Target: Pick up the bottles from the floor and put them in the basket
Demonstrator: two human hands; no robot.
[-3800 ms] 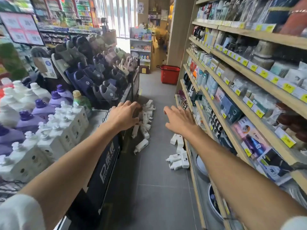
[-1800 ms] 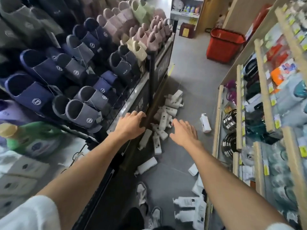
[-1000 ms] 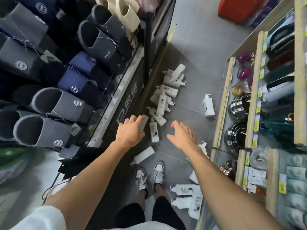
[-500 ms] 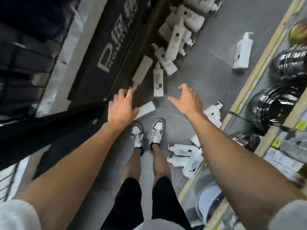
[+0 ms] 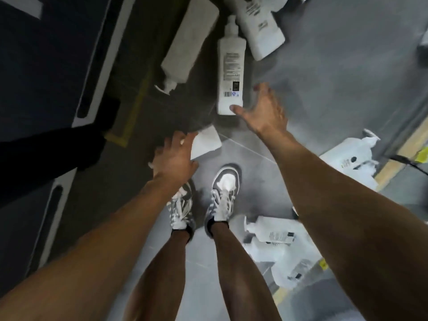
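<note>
Several white pump bottles lie on the grey floor. One labelled bottle (image 5: 230, 66) lies lengthwise ahead of my feet; my right hand (image 5: 264, 110) is spread open beside its base, thumb at the bottom edge. A second bottle (image 5: 205, 143) lies partly under my left hand (image 5: 174, 158), which hovers open over it with fingers straight. Another bottle (image 5: 188, 46) lies in shadow at the display base, and one more bottle (image 5: 260, 24) is at the top. The basket is out of view.
My two sneakered feet (image 5: 223, 195) stand just behind the hands. More white bottles (image 5: 347, 158) lie against the right shelf base, and another bottle cluster (image 5: 273, 232) is near my right leg. The dark display stand (image 5: 58, 66) walls off the left side.
The view has dropped much closer to the floor. Both hands have come down toward the bottles, the right to the labelled bottle's base, the left over the bottle near my feet.
</note>
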